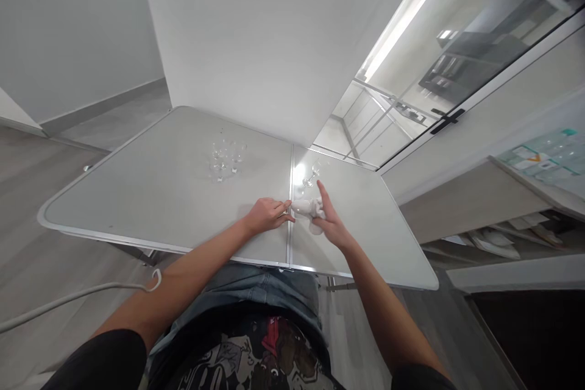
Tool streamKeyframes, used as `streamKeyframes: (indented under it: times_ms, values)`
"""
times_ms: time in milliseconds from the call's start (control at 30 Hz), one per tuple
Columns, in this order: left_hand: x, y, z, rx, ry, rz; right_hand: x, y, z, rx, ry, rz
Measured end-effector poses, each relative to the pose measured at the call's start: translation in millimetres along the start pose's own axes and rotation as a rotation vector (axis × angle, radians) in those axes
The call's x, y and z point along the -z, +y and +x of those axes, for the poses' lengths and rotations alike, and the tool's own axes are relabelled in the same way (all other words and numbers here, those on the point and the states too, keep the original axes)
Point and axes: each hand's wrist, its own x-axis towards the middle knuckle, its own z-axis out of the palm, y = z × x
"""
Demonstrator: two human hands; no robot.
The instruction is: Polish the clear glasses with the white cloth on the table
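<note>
A clear stemmed glass [300,207] is held on its side above the seam of the folding table, its bowl toward the right. My left hand [269,214] pinches it at the stem end. My right hand [333,226] grips a white cloth [317,208] at the glass's mouth, with the index finger stretched out. Whether some cloth is inside the bowl I cannot tell. Just beyond my right hand, on the right table half, stands another clear stemmed glass [312,175]. Farther left is a cluster of several clear glasses [225,159].
The light grey folding table [150,189] has a metal seam and rim. A white wall [256,42] rises behind it. To the right are a glazed door [411,73] and a shelf [516,195] with plastic bottles. A white cable [91,288] passes by my left forearm.
</note>
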Motion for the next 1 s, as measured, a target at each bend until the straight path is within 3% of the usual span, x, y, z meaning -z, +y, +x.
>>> streamKeyframes:
  times_ms: [100, 233, 333, 433, 567, 667, 767, 867, 1000]
  values:
    - [0.9, -5, -2, -0.014, -0.038, 0.016, -9, -1, 8, 0.032, -0.072, -0.191]
    - [5.1, -6, -2, -0.007, -0.070, -0.012, 0, -2, 11, -0.014, -0.126, -0.018]
    - [4.0, -5, 1, 0.045, -0.009, -0.028, 10, -5, 9, -0.004, -0.025, 0.109]
    - [1.2, -8, 2, 0.086, 0.025, -0.018, 7, -7, 10, 0.062, 0.018, -0.006]
    - [1.3, -15, -1, 0.055, -0.032, 0.002, -1, -9, 16, 0.073, -0.149, -0.197]
    - [2.1, -13, -2, 0.046, -0.037, -0.046, 9, -12, 18, 0.058, -0.175, -0.102]
    - [0.4, -9, -1, 0.098, 0.033, -0.078, 18, -14, 20, 0.088, -0.088, -0.002]
    - [-1.4, -9, -1, 0.137, 0.056, -0.041, 13, -13, 23, 0.116, -0.086, -0.113]
    - [-1.9, -13, -3, 0.101, -0.022, -0.026, 7, -15, 25, 0.069, -0.173, -0.182]
